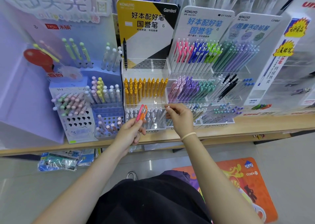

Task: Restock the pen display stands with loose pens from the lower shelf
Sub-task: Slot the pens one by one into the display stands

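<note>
A pink pen (pixel 139 113) and an orange pen (pixel 143 114) stand tilted together before the yellow-backed display stand (pixel 147 80), whose middle tier holds yellow pens (pixel 144 90); a white pen (pixel 165 112) is just beside them.

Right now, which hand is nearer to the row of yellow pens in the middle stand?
Left. The left hand holds pink and orange pens whose tips sit just under the yellow pens. The right hand, pinching a white pen, is lower and further right.
</note>
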A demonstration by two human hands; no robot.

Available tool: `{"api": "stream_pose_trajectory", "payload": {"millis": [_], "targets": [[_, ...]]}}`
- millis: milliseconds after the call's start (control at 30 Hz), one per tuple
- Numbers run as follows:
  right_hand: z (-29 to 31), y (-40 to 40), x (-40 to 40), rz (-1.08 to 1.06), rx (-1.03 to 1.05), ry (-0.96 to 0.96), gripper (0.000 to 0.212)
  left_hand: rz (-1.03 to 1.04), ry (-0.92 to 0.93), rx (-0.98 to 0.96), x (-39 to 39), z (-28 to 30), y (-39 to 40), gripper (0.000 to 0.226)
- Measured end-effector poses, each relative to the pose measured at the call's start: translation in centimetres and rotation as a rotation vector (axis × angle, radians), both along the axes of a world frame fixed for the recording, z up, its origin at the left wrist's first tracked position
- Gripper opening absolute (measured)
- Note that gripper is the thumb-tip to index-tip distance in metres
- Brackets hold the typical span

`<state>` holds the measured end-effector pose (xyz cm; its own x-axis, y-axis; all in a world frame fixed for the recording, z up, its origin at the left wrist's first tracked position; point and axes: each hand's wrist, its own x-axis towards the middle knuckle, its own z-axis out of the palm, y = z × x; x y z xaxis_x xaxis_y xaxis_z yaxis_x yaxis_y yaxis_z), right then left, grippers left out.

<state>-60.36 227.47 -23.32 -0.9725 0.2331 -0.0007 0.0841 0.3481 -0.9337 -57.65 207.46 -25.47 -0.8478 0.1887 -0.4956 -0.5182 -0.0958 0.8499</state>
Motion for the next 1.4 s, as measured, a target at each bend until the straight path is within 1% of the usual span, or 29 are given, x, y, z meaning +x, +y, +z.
{"api": "stream_pose_trajectory", "payload": {"millis": [167,300,500,1133,1267,1400], "targets": [[-1.1,-0.3,-0.2,-0.006,0.065,0.019,0.015,-0.014,-0.04,0.014,0.5,0.2,-0.2,0.026],[-1.6,-0.9,-0.7,0.049,0.175,-0.007,0.016,-0.019,-0.046,0.034,0.6,0.2,-0.4,0.027],[-1.3,-1.5,-1.6,0.088,0.278,0.022,0.016,-0.031,-0.044,0.054,0.7,0.2,-0.9,0.027],[-0.9,-1.6,-1.5,0.146,0.393,0.048,0.014,-0.033,-0.051,0.108,0.1,0.6,-1.3,0.026],[-0.9,-1.9,-1.1,0.166,0.419,0.08,0.012,-0.033,-0.056,0.113,0.1,0.5,-1.3,0.027],[-0.9,-1.8,-1.2,0.135,0.397,0.078,0.015,-0.03,-0.058,0.113,0.1,0.4,-1.3,0.027]]}}
